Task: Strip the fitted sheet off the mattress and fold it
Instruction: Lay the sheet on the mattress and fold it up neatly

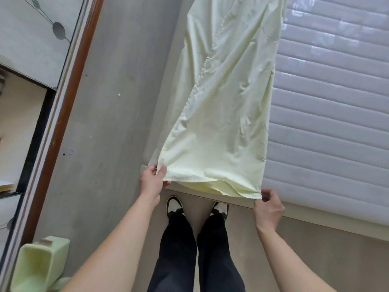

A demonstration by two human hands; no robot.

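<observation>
While pinched at its two near corners, pale yellow cotton fitted sheet [221, 114], lying in a long folded strip along the left edge of the white quilted mattress [332, 114] and running away toward the far end. Left hand [152, 179] curled on the near left corner, thumb and fingers nipping the hem just past the mattress edge, above the grey concrete floor [109, 102]. Right hand [267, 209] pinching the near right corner, fingertips closed on a small tuck of cloth at the foot of the bed. Near hem slack between the two grips, sagging a little over the mattress edge. Already off the mattress, by the look of it, and part-way folded lengthwise; cross folds probably still to do.

Handling, as a judgement: thin, light, limp cloth, no stiffness at all, creasing readily and drooping wherever unsupported. Not slippery, not fragile, yet liable to slide off the quilted top if dragged sideways. Gathered seam visible along the left side, likely the elastic edge, apt to bunch and pull the strip out of square. Best hold at the corners, as now, with both layers caught together and the hem kept taut between the hands; alternatively along the gathered seam to tame the pucker before the next fold. Black trousers and black-and-white shoes [175, 204] below, light green plastic bin [37, 266] at lower left.
</observation>
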